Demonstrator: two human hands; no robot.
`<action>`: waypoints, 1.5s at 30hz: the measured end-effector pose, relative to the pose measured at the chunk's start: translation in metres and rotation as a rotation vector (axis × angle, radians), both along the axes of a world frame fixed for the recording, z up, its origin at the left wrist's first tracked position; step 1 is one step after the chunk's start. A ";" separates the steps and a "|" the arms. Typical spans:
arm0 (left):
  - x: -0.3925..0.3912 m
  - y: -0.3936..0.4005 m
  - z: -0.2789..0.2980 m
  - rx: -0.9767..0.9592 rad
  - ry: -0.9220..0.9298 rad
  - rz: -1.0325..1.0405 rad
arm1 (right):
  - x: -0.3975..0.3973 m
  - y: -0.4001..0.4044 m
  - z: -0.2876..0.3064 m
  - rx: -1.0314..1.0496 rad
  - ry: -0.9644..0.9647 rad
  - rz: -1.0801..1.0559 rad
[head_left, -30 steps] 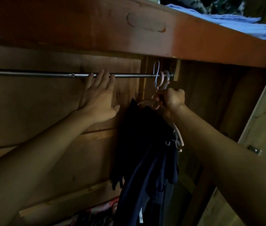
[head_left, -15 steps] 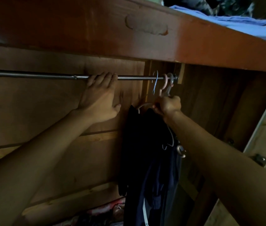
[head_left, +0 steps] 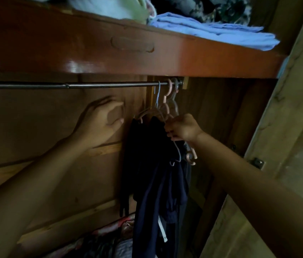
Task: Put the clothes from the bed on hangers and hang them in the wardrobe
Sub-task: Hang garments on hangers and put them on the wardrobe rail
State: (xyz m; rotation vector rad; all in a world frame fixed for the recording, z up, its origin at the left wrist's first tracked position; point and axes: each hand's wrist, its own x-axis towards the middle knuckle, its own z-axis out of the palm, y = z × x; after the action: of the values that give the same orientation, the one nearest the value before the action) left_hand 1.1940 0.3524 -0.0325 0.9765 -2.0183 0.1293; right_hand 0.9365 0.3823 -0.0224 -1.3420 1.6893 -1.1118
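Observation:
Inside the wardrobe a metal rail runs across under a red-brown shelf. At its right end hang a pink hanger and two thin pale ones, carrying dark navy clothes. My right hand grips the shoulder of a hanger just below the hooks, fingers curled round the wire. My left hand hovers below the rail, left of the clothes, blurred, fingers loosely bent and holding nothing.
Folded light-blue cloth and other fabrics lie on the shelf above. The wardrobe's pale door stands at the right. Patterned fabric lies at the wardrobe's bottom. The wooden back panel is behind the rail.
My left hand has let go of the rail and dropped lower, toward the clothes. My right hand has slid down from the hooks to the hanger's shoulder.

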 end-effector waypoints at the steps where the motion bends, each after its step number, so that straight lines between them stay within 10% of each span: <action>1: -0.003 0.003 -0.005 0.044 0.008 -0.019 | -0.003 0.007 -0.001 0.007 0.028 0.004; 9: -0.053 0.028 -0.017 0.175 -0.425 -0.066 | -0.032 0.068 0.001 0.025 0.402 0.085; 23: -0.122 0.067 0.006 0.350 -0.628 -0.233 | -0.068 0.169 0.007 0.111 0.877 -0.010; 37: -0.190 0.158 -0.034 0.536 -0.788 -0.717 | -0.067 0.341 -0.020 0.439 0.997 -0.363; 45: -0.249 0.235 -0.070 0.519 -0.890 -0.881 | -0.071 0.440 -0.055 0.547 0.729 -0.569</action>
State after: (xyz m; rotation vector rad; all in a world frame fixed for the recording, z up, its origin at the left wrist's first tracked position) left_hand 0.9449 0.5876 -0.1021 0.1893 -3.2267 -0.5559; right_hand 0.8652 0.8224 -0.0771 -0.9683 2.7727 -0.3380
